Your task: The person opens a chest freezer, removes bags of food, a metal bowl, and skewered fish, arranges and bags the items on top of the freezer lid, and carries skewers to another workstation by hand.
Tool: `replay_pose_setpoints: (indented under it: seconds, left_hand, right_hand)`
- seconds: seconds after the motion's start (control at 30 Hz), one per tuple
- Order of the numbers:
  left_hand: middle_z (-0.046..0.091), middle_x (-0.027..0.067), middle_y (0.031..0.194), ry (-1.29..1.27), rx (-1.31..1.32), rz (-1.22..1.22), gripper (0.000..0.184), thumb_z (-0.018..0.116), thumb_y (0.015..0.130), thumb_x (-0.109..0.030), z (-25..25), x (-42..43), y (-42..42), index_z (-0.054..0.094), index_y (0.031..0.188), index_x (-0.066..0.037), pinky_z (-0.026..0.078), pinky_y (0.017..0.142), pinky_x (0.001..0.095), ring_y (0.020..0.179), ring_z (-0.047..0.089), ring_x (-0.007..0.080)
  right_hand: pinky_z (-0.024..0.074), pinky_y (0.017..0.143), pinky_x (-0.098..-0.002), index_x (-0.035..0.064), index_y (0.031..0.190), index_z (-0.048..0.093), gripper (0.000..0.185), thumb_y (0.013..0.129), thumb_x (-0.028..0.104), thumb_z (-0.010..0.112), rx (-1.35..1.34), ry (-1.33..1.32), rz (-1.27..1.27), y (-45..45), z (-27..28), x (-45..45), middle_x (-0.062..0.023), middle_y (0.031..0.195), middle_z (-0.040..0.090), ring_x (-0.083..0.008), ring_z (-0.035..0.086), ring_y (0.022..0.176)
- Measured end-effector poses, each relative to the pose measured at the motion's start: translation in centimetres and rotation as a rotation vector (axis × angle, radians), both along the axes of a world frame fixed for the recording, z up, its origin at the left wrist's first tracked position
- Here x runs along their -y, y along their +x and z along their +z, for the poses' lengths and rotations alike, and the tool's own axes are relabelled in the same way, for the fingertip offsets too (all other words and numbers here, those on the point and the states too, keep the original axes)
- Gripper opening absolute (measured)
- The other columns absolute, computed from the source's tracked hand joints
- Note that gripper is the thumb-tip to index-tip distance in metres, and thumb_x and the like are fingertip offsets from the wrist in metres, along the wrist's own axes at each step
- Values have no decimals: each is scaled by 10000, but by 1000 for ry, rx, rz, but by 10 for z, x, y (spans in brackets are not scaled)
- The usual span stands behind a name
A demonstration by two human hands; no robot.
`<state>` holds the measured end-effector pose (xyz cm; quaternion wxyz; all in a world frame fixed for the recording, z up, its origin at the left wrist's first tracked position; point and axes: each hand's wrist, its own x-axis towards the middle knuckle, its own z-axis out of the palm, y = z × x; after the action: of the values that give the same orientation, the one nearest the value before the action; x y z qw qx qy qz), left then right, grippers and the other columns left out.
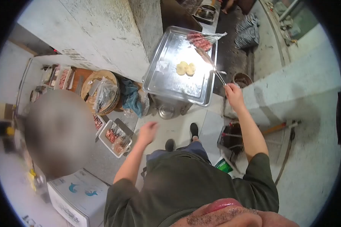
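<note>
My right hand (234,95) grips thin sticks at the right edge of a metal tray (161,81); a long brownish piece (204,55) is at their far end. Two round yellowish pieces (186,68) lie side by side in the middle of the tray. Red meat skewers (200,41) rest at its far right corner, their sticks reaching over the rim. My left hand (148,132) hangs in the air, below and left of the tray, its fingers loosely curled with nothing visible in them.
A white container (116,148) of meat skewers sits at lower left. Further up, a round wooden block (110,77) carries a knife and plastic bag beside a blue cloth (131,99). A white box (77,198) stands lower left. A pillar (113,34) borders the tray; a blurred patch covers the left.
</note>
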<state>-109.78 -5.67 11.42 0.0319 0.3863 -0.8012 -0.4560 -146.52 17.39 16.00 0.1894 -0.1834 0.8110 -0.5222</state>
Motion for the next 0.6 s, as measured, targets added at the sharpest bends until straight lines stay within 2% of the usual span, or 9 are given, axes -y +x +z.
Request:
replay_pose_setpoints:
  seconds: [0.1, 0.13, 0.17, 0.2, 0.27, 0.33, 0.43, 0.53, 0.6]
  left_hand:
    - [686, 164, 948, -49, 254, 381, 307, 611, 849, -248, 5, 17, 56, 661, 1053, -24, 497, 784, 341, 868, 662, 254]
    - [688, 139, 862, -61, 139, 534, 319, 604, 856, -241, -24, 17, 92, 655, 1049, 8, 494, 740, 326, 802, 648, 221]
    - [672, 118, 821, -50, 136, 683, 303, 596, 864, -233, -15, 3, 102, 657, 1015, 22, 490, 707, 316, 764, 629, 196]
    - [656, 98, 779, -38, 135, 830, 293, 588, 871, -226, -6, -12, 115, 659, 982, 36, 485, 675, 307, 725, 610, 172]
    - [624, 68, 761, 72, 167, 1017, 260, 569, 888, -214, -49, -41, 162, 653, 909, 32, 470, 612, 295, 666, 577, 143]
    - [615, 62, 737, 128, 244, 981, 235, 562, 887, -204, -65, -88, 185, 634, 839, 15, 463, 574, 293, 636, 572, 136]
    - [586, 48, 669, 321, 259, 1110, 212, 560, 880, -195, -96, -174, 222, 606, 818, 3, 433, 517, 288, 589, 549, 131]
    - [596, 59, 677, 398, 212, 1213, 227, 575, 869, -205, -104, -253, 245, 617, 844, 16, 430, 507, 290, 573, 543, 138]
    - [595, 64, 672, 539, 214, 1338, 247, 588, 860, -224, -121, -304, 264, 626, 843, 19, 438, 513, 289, 573, 544, 141]
  right_hand:
    - [419, 565, -301, 2, 788, 609, 246, 879, 222, 546, -6, 72, 130, -93, -17, 42, -38, 670, 585, -133, 522, 625]
    - [381, 518, -274, 9, 797, 620, 232, 888, 214, 560, -37, 115, 202, -124, -45, 52, -12, 644, 555, -106, 478, 572]
    - [342, 472, -248, 16, 807, 631, 219, 897, 207, 574, -72, 153, 272, -156, -70, 59, 14, 618, 526, -79, 434, 519]
    - [397, 502, -285, 4, 800, 656, 223, 876, 198, 576, -25, 249, 310, -173, -72, 64, -18, 615, 572, -117, 496, 533]
    - [430, 533, -306, 0, 817, 669, 221, 863, 195, 577, -65, 392, 459, -205, -84, 64, -43, 638, 608, -137, 538, 558]
    - [476, 590, -334, -16, 848, 681, 224, 846, 184, 579, -72, 486, 597, -230, -95, 66, -77, 674, 654, -172, 595, 600]
    - [471, 595, -313, -19, 851, 678, 230, 839, 192, 586, -153, 598, 625, -242, -80, 71, -64, 674, 647, -153, 575, 588]
    - [497, 663, -353, -5, 861, 682, 230, 839, 195, 572, -317, 669, 658, -275, -116, 72, -122, 747, 673, -242, 632, 666]
    - [500, 716, -397, 6, 888, 678, 233, 845, 201, 556, -563, 818, 528, -266, -107, 74, -167, 804, 671, -321, 642, 754]
